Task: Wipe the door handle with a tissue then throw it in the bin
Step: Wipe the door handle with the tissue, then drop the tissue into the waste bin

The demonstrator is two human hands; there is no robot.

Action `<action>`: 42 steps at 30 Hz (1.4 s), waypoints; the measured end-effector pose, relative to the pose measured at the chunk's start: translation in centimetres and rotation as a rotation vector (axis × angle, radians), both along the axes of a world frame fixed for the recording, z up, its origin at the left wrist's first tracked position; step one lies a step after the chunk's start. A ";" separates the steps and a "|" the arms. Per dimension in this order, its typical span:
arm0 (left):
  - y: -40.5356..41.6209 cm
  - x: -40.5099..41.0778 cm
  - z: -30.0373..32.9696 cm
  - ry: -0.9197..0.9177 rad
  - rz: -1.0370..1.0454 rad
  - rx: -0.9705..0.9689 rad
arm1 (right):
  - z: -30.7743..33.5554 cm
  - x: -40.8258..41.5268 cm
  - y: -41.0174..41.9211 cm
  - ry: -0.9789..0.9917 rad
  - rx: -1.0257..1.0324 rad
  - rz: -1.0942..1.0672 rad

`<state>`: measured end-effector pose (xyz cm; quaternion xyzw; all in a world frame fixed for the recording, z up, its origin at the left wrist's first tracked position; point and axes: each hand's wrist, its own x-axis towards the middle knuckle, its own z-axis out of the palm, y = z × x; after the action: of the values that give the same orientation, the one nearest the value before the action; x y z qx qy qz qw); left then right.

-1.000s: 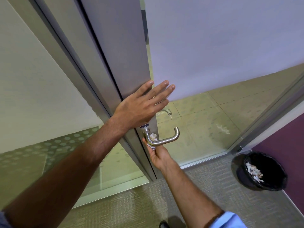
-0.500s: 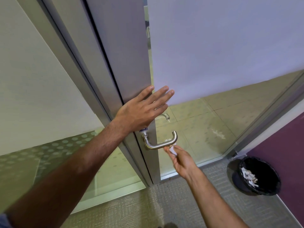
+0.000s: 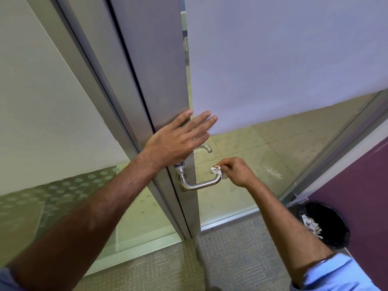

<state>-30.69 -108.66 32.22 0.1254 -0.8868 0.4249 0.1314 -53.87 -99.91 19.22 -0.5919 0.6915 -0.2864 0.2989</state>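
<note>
While your left hand (image 3: 178, 141) lies flat against the edge of the glass door (image 3: 153, 59), fingers spread and extended, holding nothing, your right hand (image 3: 236, 171) has changed position. Half a second ago it sat below the free end of the lever door handle (image 3: 199, 184), pinching the tissue underneath the bar. It now sits level with that end, to its right and slightly above, fingers curled narrow and pinching the crumpled white tissue (image 3: 216, 170) against the upturned tip of the handle. The tissue is in contact with the tip only; the horizontal bar and the rose at the door are uncovered. Your left hand has not shifted on the door edge since the earlier frame.

Head view, lower right: the black bin (image 3: 324, 224) stands on the carpet against the purple wall (image 3: 357, 196), well apart from the handle, with crumpled white paper (image 3: 310, 224) already inside.
</note>
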 end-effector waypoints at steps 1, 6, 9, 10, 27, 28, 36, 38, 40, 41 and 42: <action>0.0 0.0 0.0 -0.004 0.002 0.004 | -0.2 0.1 0.3 -0.021 0.007 -0.041; 0.6 0.1 0.7 0.017 0.000 0.068 | -0.9 1.6 1.6 -0.163 -0.022 -0.289; 1.4 -0.2 1.0 0.110 -0.034 0.208 | -0.1 1.5 2.9 -0.327 -0.096 -0.404; 1.8 -0.7 0.9 0.157 -0.044 0.234 | 0.2 1.2 3.4 -0.347 -0.146 -0.423; 12.5 -28.4 -11.1 0.314 -0.009 1.034 | -0.3 -23.5 16.2 -0.675 -0.146 -0.621; 13.1 -31.0 -12.2 0.307 0.002 1.075 | -1.3 -26.0 17.0 -0.633 -0.131 -0.629; 15.7 -49.7 -24.8 0.223 0.093 1.348 | -13.8 -44.9 19.4 -0.406 0.118 -0.612; 16.1 -53.5 -29.3 0.179 0.152 1.439 | -18.7 -48.4 19.7 -0.285 0.168 -0.662; 16.4 -57.0 -33.8 0.145 0.196 1.519 | -23.8 -51.1 20.5 -0.163 0.240 -0.735; 16.5 -58.9 -36.4 0.127 0.203 1.552 | -26.7 -52.5 20.9 -0.137 0.277 -0.781; 16.5 -60.4 -38.6 0.100 0.214 1.574 | -29.4 -53.5 21.5 -0.127 0.300 -0.809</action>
<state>-91.04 -92.15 -6.34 0.2848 -0.9027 -0.3224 0.0025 -107.41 -78.40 -10.14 -0.2044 0.8820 -0.3127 0.2873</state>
